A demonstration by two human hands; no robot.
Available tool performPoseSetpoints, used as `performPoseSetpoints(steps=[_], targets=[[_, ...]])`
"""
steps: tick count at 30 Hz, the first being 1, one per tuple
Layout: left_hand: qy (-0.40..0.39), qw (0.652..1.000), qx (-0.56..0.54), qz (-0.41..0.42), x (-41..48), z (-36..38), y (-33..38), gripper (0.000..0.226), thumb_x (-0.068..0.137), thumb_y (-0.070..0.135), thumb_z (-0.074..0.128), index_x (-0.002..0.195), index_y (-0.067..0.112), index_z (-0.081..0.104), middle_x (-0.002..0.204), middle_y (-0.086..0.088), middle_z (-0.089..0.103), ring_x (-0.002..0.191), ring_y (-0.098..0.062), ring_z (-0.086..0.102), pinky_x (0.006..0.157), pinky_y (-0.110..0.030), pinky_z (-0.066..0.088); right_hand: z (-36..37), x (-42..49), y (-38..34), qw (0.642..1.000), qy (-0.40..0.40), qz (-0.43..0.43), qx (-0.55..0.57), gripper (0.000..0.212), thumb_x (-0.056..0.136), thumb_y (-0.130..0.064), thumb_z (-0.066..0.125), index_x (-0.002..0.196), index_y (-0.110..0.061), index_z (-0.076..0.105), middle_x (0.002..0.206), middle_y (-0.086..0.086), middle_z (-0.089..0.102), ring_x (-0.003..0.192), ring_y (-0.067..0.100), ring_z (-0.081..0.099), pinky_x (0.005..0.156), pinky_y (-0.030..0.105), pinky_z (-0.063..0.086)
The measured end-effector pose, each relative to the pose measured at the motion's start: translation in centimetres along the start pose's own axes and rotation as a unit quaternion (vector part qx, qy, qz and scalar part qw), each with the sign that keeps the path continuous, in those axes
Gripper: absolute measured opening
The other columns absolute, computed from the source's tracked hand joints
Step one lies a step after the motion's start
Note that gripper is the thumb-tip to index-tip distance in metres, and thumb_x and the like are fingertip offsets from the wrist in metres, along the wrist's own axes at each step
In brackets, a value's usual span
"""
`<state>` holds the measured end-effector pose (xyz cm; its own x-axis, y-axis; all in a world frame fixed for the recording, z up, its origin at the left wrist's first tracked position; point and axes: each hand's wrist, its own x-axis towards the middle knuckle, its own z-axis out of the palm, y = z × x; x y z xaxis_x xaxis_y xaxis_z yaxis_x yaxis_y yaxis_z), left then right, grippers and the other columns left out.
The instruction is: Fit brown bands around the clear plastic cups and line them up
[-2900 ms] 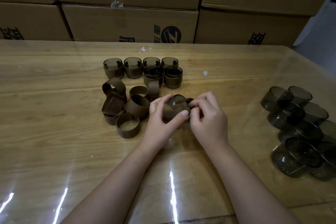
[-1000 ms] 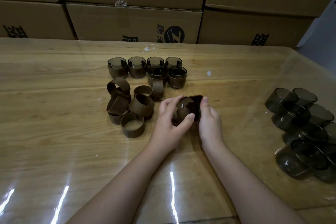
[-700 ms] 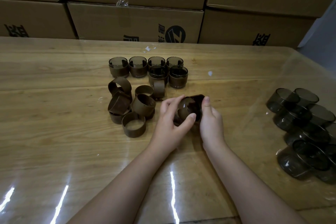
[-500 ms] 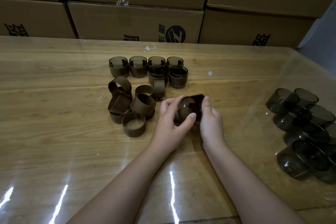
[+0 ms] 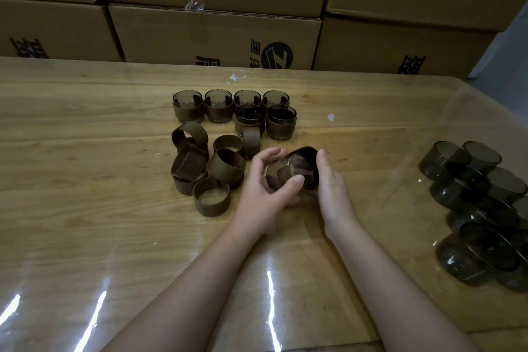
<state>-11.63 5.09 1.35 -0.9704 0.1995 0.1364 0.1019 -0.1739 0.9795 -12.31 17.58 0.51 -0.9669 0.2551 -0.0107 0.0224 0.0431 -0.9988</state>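
Clear plastic cup (image 5: 294, 170), tipped on its side with a brown band (image 5: 310, 157) round it, is held between both hands over the middle of the table (image 5: 85, 208). The left hand (image 5: 263, 194) curls fingers and thumb round its left end; the right hand (image 5: 333, 191) clasps the right side, thumb on the band. Loose bands (image 5: 211, 197) lie just left, six banded cups (image 5: 218, 107) stand farther off, and bare cups (image 5: 471, 194) lie well to the right.

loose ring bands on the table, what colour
The loose ring-shaped bands are brown, seen best in head view.
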Motion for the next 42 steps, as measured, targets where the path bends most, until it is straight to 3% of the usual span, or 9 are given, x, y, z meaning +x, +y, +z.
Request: performPoseSetpoints(steps=[5, 8, 11, 14, 18, 23, 28, 35, 42], targets=[[-0.006, 0.993, -0.102, -0.059, 0.4, -0.4, 0.1, 0.052, 0.074, 0.021, 0.069, 0.121, 0.017, 0.050, 0.126, -0.002, 0.056, 0.107, -0.024, 0.066, 0.071, -0.033, 0.060, 0.1, -0.2, -0.4, 0.999, -0.043, 0.023, 0.015, 0.047, 0.078, -0.074, 0.026, 0.080, -0.058, 0.070, 0.087, -0.022, 0.073, 0.087, -0.002, 0.067, 0.082, 0.029, 0.049], [-0.017, 0.996, -0.066, -0.062, 0.5, -0.3, 0.0, 0.064, 0.070, 0.032, 0.067, 0.129, 0.016, 0.049, 0.105, 0.010, 0.071, 0.101, -0.017, 0.069, 0.076, -0.033, 0.059, 0.2, -0.1, -0.1, 0.999, -0.017, 0.021, 0.047, 0.048, 0.079, -0.073, 0.030, 0.082, -0.051, 0.073, 0.092, -0.013, 0.075, 0.093, 0.003, 0.068, 0.086, 0.031, 0.050], [-0.003, 0.996, -0.042, -0.082, 0.6, -0.1, -0.2, 0.079, 0.068, 0.038, 0.066, 0.140, 0.014, 0.041, 0.123, -0.006, 0.063, 0.109, -0.018, 0.065, 0.082, -0.034, 0.058, 0.4, 0.0, 0.1, 0.996, 0.018, 0.023, 0.079, 0.057, 0.077, -0.074, 0.036, 0.082, -0.034, 0.076, 0.099, 0.002, 0.073, 0.103, 0.018, 0.066, 0.100, 0.042, 0.047], [-0.016, 0.995, -0.032, -0.091, 0.5, -0.2, -0.1, 0.077, 0.074, 0.034, 0.064, 0.142, 0.013, 0.037, 0.115, -0.006, 0.067, 0.106, -0.015, 0.066, 0.080, -0.025, 0.057, 0.4, -0.1, 0.0, 0.994, 0.041, 0.023, 0.103, 0.064, 0.070, -0.078, 0.042, 0.080, -0.025, 0.075, 0.099, 0.010, 0.071, 0.104, 0.028, 0.065, 0.101, 0.047, 0.046], [-0.014, 0.995, -0.030, -0.090, 0.6, 0.0, 0.0, 0.061, 0.086, 0.020, 0.060, 0.142, 0.012, 0.037, 0.116, -0.007, 0.066, 0.105, -0.012, 0.066, 0.082, -0.022, 0.056, 0.3, 0.2, 0.0, 0.988, 0.026, 0.013, 0.152, 0.044, 0.082, -0.061, 0.044, 0.085, -0.033, 0.077, 0.101, 0.010, 0.070, 0.103, 0.029, 0.063, 0.105, 0.050, 0.043], [-0.014, 0.995, -0.033, -0.089, 0.7, -0.2, 0.0, 0.053, 0.092, 0.014, 0.056, 0.141, 0.011, 0.038, 0.116, -0.011, 0.067, 0.109, -0.018, 0.065, 0.081, -0.024, 0.057, -0.2, 0.5, 0.0, 0.966, -0.018, 0.003, 0.259, 0.029, 0.093, -0.035, 0.047, 0.106, -0.024, 0.071, 0.099, 0.005, 0.068, 0.096, 0.018, 0.059, 0.087, 0.033, 0.048], [-0.017, 0.997, -0.023, -0.078, 0.8, -0.2, -0.3, 0.050, 0.094, 0.014, 0.051, 0.141, 0.005, 0.039, 0.117, -0.018, 0.065, 0.103, -0.019, 0.064, 0.077, -0.022, 0.057, -1.1, 0.9, -0.9, 0.896, -0.065, 0.108, 0.426, 0.039, 0.077, -0.019, 0.057, 0.114, -0.009, 0.061, 0.108, 0.018, 0.064, 0.108, 0.036, 0.055, 0.105, 0.045, 0.038], [-0.037, 0.997, -0.016, -0.069, 0.9, -0.4, -0.8, 0.048, 0.094, 0.013, 0.050, 0.141, 0.007, 0.041, 0.105, -0.002, 0.066, 0.091, -0.006, 0.066, 0.077, -0.022, 0.056, -1.5, 0.6, -1.2, 0.864, -0.109, 0.117, 0.477, 0.027, 0.079, -0.015, 0.056, 0.105, -0.014, 0.063, 0.097, 0.014, 0.067, 0.091, 0.029, 0.066, 0.083, 0.042, 0.053], [-0.046, 0.997, -0.022, -0.058, 0.9, -0.7, -0.8, 0.067, 0.079, 0.029, 0.057, 0.141, 0.009, 0.041, 0.106, 0.005, 0.069, 0.099, -0.011, 0.067, 0.082, -0.028, 0.057, -1.7, 0.8, -0.9, 0.847, -0.138, 0.111, 0.501, 0.024, 0.083, -0.014, 0.054, 0.106, -0.015, 0.063, 0.094, 0.015, 0.070, 0.088, 0.028, 0.070, 0.073, 0.039, 0.059]])
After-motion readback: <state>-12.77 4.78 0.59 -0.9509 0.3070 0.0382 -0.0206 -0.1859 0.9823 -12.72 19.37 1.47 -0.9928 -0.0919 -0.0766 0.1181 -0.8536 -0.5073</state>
